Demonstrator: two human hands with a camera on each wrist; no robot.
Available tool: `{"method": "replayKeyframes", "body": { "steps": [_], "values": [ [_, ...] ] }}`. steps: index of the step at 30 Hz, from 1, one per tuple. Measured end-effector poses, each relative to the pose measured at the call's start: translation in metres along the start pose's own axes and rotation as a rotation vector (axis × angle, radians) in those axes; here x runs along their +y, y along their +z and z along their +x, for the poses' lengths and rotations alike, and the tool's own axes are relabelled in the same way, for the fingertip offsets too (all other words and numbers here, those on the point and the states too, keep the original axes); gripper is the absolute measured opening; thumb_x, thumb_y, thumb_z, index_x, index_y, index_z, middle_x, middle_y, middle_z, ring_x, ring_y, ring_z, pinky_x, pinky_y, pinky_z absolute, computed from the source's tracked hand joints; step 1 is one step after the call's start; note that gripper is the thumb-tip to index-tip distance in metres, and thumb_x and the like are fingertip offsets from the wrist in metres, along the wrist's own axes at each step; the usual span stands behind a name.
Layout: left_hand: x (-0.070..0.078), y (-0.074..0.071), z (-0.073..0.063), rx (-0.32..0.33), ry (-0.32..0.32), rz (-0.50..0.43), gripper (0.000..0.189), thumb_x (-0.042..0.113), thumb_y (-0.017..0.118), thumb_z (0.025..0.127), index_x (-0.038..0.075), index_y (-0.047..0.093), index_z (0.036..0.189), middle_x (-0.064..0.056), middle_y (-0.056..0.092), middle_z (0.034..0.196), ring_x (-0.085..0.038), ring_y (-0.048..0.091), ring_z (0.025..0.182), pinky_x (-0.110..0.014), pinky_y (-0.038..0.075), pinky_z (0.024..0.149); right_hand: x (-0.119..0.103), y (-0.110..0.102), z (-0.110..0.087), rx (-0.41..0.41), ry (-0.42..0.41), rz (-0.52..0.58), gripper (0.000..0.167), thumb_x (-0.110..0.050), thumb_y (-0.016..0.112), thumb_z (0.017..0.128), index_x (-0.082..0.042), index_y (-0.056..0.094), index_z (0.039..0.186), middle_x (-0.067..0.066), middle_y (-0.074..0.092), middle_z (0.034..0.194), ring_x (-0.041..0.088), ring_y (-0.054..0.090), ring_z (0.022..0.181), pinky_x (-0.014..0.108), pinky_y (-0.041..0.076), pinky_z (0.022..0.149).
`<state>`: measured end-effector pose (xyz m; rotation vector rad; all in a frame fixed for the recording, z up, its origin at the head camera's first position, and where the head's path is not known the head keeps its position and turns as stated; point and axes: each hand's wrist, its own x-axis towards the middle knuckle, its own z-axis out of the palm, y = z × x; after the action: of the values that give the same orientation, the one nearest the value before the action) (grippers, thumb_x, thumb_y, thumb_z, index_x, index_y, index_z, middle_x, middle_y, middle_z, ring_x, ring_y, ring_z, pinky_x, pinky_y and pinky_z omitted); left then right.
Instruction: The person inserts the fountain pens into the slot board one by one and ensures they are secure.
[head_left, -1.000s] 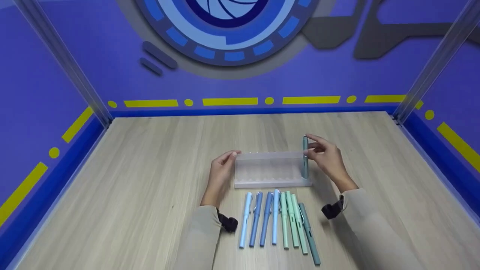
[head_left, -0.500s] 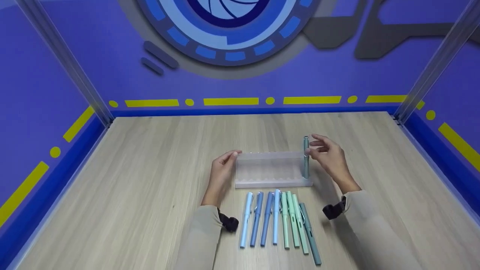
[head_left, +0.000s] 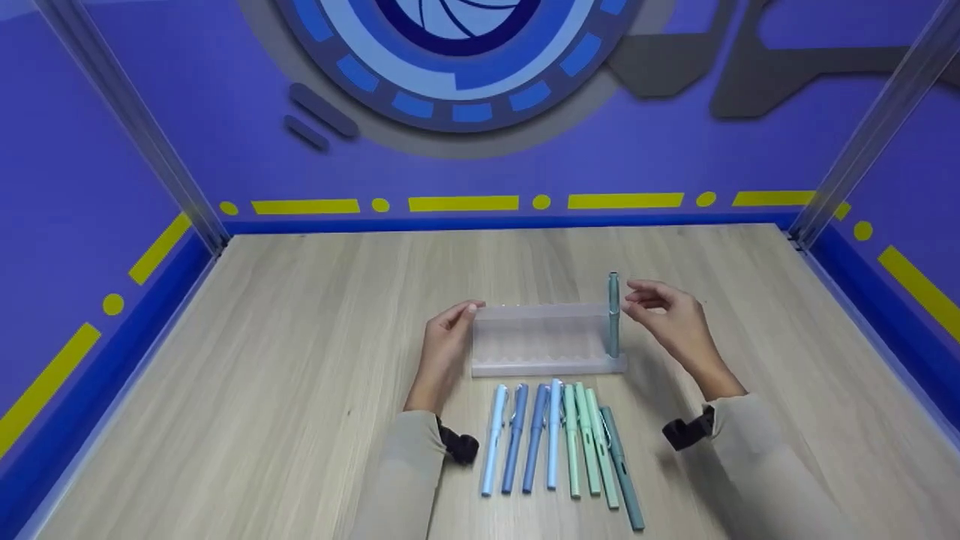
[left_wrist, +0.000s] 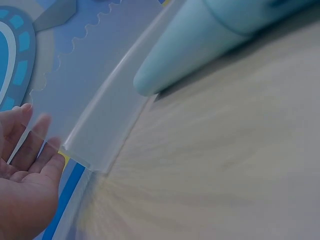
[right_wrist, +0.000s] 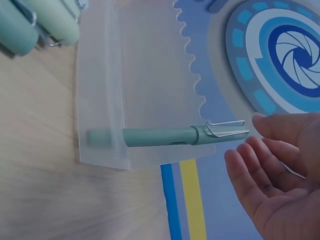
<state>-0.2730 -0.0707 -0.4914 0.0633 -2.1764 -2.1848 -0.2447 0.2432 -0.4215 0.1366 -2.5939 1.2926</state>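
Right hand (head_left: 671, 322): shifted rightward off the grey-green pen (head_left: 614, 322); fingers loose, holding nothing. Pen: upright, right end of clear rack (head_left: 540, 341). Left hand (head_left: 444, 349): pinching rack's left edge. Step, apparently: release. Next probably calls for grasping one of eight pens (head_left: 574, 450) lying near.

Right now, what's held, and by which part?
Left grip: translucent pen stand, by its left end near the top corner. Right grip: nothing; the upright capped pen is untouched.
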Motion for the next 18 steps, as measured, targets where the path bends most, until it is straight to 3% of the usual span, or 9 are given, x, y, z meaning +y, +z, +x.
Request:
{"method": "replayKeyframes", "body": {
  "steps": [6,18],
  "values": [
    [0.001,0.001,0.0,-0.001,-0.011,0.005,0.029,0.028,0.056,0.098,0.009,0.068,0.116,-0.006,0.066,0.123,-0.021,0.055,0.125,-0.036,0.04,0.111,0.002,-0.003,-0.011,-0.146,-0.068,-0.047,0.036,-0.019,0.069,0.089,-0.002,0.064,0.121,0.012,0.07,0.102,0.023,0.064,0.095,0.011,0.05,0.071],
    [0.004,0.0,-0.001,-0.01,-0.008,0.009,0.03,0.029,0.056,0.098,0.008,0.068,0.116,-0.007,0.066,0.124,-0.021,0.055,0.126,-0.036,0.04,0.111,0.004,-0.005,-0.035,-0.534,-0.096,-0.036,0.03,-0.013,0.07,0.087,0.006,0.067,0.11,0.011,0.069,0.09,0.01,0.06,0.073,0.018,0.053,0.062]
  ]
}}
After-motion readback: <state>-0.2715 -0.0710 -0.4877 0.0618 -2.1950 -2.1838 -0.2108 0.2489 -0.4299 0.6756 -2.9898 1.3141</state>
